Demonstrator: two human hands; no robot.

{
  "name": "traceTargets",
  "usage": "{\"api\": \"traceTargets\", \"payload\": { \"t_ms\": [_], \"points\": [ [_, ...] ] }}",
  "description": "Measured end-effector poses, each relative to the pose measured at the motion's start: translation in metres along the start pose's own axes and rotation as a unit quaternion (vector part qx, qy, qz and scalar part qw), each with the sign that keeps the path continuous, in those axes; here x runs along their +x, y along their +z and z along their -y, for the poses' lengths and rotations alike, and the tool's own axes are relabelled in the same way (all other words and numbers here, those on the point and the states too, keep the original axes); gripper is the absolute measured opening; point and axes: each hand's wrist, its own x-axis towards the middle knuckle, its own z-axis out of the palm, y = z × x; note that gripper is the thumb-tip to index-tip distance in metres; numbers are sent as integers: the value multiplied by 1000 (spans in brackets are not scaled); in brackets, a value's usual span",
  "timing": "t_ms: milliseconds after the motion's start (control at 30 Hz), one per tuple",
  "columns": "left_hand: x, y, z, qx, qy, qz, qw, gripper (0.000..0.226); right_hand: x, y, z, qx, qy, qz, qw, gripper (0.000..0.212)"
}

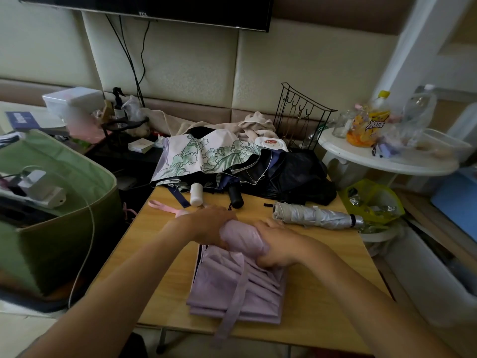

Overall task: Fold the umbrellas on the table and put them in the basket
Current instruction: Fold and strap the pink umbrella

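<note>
Both hands, left and right, are gripping the half-rolled lilac fabric umbrella, whose loose pleats at six o'clock are risking springing open.

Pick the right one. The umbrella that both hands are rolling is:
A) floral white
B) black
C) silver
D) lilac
D: the left hand and right hand grip the rolled end of the lilac umbrella, while the silver umbrella lies rolled and untouched on the table.
</note>
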Motion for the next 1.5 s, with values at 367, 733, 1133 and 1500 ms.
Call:
{"api": "traceTargets", "payload": {
  "t_ms": [367, 733, 1133, 1500],
  "points": [
    [-3, 2, -16, 160, 5, -59, 985, 46, -1, -1, 21, -69, 18, -82, 994, 56],
    [-35, -9, -28, 138, -32, -178, 974, 48, -14, -17, 24, -67, -58, -164, 982, 45],
    [-56, -25, -19, -124, -33, -32, 991, 32, -27, -36, 32, -163, -77, -183, 966, 51],
    [-59, -25, -21, -176, -32, 9, 984, 45, -36, -33, 36, -186, -65, -226, 954, 37]
  ]
}}
